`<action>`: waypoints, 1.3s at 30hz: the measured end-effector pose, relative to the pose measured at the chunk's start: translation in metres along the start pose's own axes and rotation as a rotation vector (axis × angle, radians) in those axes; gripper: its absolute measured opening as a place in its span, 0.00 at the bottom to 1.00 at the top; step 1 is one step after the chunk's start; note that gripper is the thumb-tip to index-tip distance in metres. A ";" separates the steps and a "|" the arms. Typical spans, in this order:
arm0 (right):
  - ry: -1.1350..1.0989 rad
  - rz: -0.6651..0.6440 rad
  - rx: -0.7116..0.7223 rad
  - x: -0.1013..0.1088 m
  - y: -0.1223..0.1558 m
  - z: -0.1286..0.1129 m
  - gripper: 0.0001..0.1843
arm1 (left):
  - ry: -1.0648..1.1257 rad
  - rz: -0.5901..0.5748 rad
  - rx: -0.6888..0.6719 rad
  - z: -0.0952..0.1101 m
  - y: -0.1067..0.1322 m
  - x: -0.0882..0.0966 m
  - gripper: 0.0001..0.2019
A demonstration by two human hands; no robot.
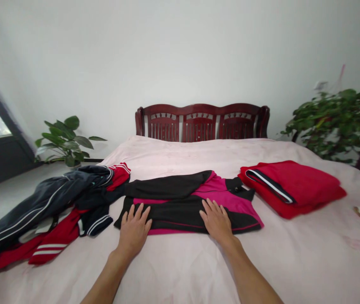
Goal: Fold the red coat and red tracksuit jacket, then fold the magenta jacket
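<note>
Right now my left hand (135,230) and right hand (216,220) both lie flat and open, palms down with fingers spread, pressing on a soft black-and-magenta sports jacket (180,213) but grasping nothing. It sits mid-bed on a pale pink bedsheet (262,261), and it looks light and limp — I'd take it by the hem or shoulders. Its long axis runs side to side across the bed: the black sleeve (167,188) lies folded along the far edge with its cuff toward my left, and the dark collar (239,188) sits to my right. A loose heap of navy-and-red tracksuit clothes (50,207) lies left — a folded red garment (290,188) right.
</note>
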State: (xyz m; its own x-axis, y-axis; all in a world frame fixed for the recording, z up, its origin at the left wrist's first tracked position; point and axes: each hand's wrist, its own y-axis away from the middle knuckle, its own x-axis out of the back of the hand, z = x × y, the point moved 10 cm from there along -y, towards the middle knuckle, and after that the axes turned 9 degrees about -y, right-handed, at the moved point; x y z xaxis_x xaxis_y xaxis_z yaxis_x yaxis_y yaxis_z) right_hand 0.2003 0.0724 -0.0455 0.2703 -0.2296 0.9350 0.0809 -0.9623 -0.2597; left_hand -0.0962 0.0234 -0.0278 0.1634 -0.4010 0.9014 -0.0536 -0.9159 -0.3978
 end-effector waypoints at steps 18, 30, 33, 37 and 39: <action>-0.083 0.045 0.058 0.033 -0.111 -0.024 0.20 | 0.269 0.032 0.265 -0.086 -0.095 0.004 0.19; 0.038 0.005 -0.026 0.005 -0.173 -0.010 0.14 | 0.170 0.040 0.348 -0.085 -0.107 -0.028 0.22; 0.045 0.026 -0.030 0.007 -0.176 -0.002 0.18 | 0.159 0.091 0.317 -0.082 -0.106 -0.022 0.21; 0.046 0.058 -0.088 0.012 -0.178 0.016 0.20 | 0.147 0.123 0.249 -0.079 -0.107 -0.017 0.22; 0.041 0.040 -0.088 0.010 -0.178 0.021 0.18 | 0.129 0.109 0.244 -0.080 -0.107 -0.018 0.20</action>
State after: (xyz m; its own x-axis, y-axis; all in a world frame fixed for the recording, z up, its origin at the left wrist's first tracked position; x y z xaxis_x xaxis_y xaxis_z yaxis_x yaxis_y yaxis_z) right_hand 0.2085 0.2441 0.0054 0.2320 -0.2726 0.9337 -0.0139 -0.9608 -0.2770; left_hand -0.1720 0.1267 0.0123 0.0425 -0.5098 0.8593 0.1768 -0.8426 -0.5087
